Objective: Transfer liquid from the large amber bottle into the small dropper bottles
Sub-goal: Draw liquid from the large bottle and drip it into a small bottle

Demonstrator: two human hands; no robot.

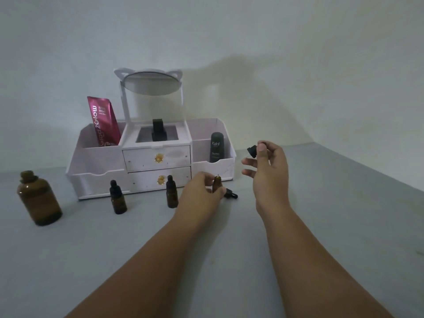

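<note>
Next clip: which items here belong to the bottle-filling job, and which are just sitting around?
In the job:
large amber bottle; left capped dropper bottle; middle capped dropper bottle; open small bottle, held by the left hand; black cap, pinched in the right hand; loose dropper.

Lying about:
white organiser; its mirror; pink tube; Kahf bottle; black bottle.

Dim, flat, greyish light. A big soft shadow falls on the wall (241, 92) right of the mirror stand (151, 83). Wide-angle bend tilts the large amber bottle (39, 198) near the left edge. Detail soft, grainy.
</note>
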